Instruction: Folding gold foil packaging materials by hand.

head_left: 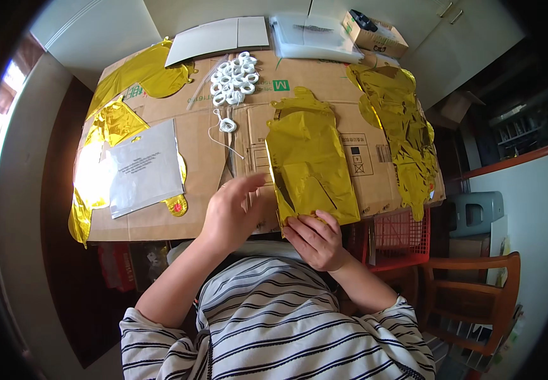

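Note:
A flat gold foil balloon (312, 152), partly folded, lies in front of me with its near end at the table edge. My right hand (317, 240) is closed on that near end, its fingers lying over the foil. Just left of the balloon, my left hand (233, 212) is raised with its fingers apart and nothing visible in it. Beyond it, one small roll of white ribbon (227, 125) with a loose tail lies below a cluster of several more white ribbon rolls (234, 85).
Cardboard (207, 171) covers the table. Crumpled gold foil balloons lie at right (407, 126) and left (119, 121), partly under a clear printed bag (144, 168). Grey boards (220, 39), a plastic bag stack (315, 38) and a small box (375, 38) line the back. A red basket (400, 234) and wooden chair (470, 285) stand right.

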The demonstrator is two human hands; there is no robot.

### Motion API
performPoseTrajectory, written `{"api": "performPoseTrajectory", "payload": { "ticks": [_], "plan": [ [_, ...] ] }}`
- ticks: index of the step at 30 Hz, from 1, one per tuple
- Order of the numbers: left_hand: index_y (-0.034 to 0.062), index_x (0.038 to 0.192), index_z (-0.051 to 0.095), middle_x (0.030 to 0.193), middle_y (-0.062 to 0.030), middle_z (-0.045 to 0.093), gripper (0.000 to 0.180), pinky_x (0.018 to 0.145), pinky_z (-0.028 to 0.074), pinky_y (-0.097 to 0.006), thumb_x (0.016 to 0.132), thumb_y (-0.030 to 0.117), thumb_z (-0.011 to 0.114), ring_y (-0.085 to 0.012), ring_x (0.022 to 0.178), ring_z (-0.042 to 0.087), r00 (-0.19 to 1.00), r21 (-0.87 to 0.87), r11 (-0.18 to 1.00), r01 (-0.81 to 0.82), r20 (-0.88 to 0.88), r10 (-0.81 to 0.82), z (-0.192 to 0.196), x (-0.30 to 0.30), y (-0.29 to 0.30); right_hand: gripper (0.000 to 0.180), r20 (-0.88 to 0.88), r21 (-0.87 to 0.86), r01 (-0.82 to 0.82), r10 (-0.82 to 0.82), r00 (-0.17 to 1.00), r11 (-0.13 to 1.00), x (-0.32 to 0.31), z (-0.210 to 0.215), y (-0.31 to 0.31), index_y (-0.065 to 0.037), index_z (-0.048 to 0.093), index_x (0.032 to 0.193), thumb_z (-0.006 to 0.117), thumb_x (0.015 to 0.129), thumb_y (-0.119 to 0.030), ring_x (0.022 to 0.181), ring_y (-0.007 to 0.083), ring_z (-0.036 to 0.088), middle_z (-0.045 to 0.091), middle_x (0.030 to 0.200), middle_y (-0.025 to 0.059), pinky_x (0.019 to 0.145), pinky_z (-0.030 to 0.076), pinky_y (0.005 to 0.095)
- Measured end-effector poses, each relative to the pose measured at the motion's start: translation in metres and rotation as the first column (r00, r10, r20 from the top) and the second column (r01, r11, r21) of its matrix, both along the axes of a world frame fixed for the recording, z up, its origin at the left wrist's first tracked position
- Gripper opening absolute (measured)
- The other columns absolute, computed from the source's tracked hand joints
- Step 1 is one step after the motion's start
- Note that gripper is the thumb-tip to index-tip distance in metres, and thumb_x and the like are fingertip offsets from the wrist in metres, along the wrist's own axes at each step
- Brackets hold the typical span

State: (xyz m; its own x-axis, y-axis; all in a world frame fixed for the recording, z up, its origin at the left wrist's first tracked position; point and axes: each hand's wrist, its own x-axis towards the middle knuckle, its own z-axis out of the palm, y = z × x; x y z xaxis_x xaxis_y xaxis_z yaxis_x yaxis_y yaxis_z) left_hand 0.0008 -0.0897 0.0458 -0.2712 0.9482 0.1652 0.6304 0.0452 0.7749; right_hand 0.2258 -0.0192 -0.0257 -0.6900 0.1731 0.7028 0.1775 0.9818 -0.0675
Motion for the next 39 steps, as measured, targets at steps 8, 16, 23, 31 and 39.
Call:
{"api": "performPoseTrajectory", "payload": {
  "ticks": [8,16,23,31,39],
  "plan": [
    [0.0044,0.107,0.074,0.115,-0.0097,0.067,0.036,0.098,0.051,-0.046,0.072,0.009,0.076,-0.0301,0.113,0.064,0.797,0.257,0.802,0.538,-0.466,-0.385,-0.027,-0.007,0.003,0.028,0.071,-0.021,-0.011,0.013,0.997,1.000,-0.003,0.001,0.003,-0.009,0.077,0.113,0.064,0.090,-0.019,0.115,0.0230,0.062,0.069,0.126,0.0075,0.106,0.045,0.0435],
    [0.0038,0.107,0.073,0.117,-0.0104,0.067,0.034,0.094,0.051,-0.045,0.073,0.005,0.074,-0.0287,0.112,0.065,0.798,0.223,0.848,0.480,-0.512,-0.317,-0.030,-0.009,-0.011,0.050,0.114,-0.110,-0.005,0.018,0.993,0.994,0.033,0.025,0.027,-0.007,0.063,0.137,0.068,0.096,-0.035,0.129,0.0322,0.056,0.062,0.138,0.0156,0.111,0.042,0.0478],
    [0.0035,0.107,0.071,0.112,-0.0104,0.068,0.035,0.086,0.051,-0.043,0.075,0.012,0.080,-0.0293,0.100,0.066,0.866,0.298,0.905,0.303,-0.482,-0.131,-0.018,0.005,-0.028,0.054,0.358,-0.101,0.130,-0.086,0.930,0.986,0.060,0.028,0.048,-0.010,0.062,0.138,0.073,0.088,-0.027,0.137,0.0366,0.049,0.054,0.148,0.0165,0.113,0.040,0.0521],
    [0.0083,0.091,0.061,0.073,-0.0044,0.062,0.024,0.060,0.049,-0.036,0.085,0.018,0.082,-0.0243,0.062,0.063,0.970,0.133,0.986,-0.100,-0.208,0.126,-0.022,0.044,-0.046,0.049,0.290,-0.127,0.086,-0.046,0.956,0.988,0.054,0.034,0.034,-0.007,0.066,0.131,0.074,0.084,-0.016,0.127,0.0368,0.058,0.062,0.138,0.0156,0.109,0.044,0.0508],
    [0.0043,0.118,0.060,0.078,-0.0094,0.071,0.037,0.060,0.057,-0.031,0.088,0.015,0.081,-0.0223,0.066,0.073,0.980,-0.049,0.982,-0.184,-0.090,0.179,-0.026,0.047,-0.055,0.021,0.084,-0.855,0.272,-0.400,0.913,0.441,0.083,0.010,0.012,0.001,0.066,0.095,0.066,0.100,-0.020,0.072,0.0194,0.067,0.068,0.090,0.0114,0.065,0.053,0.0313]
  ]
}}
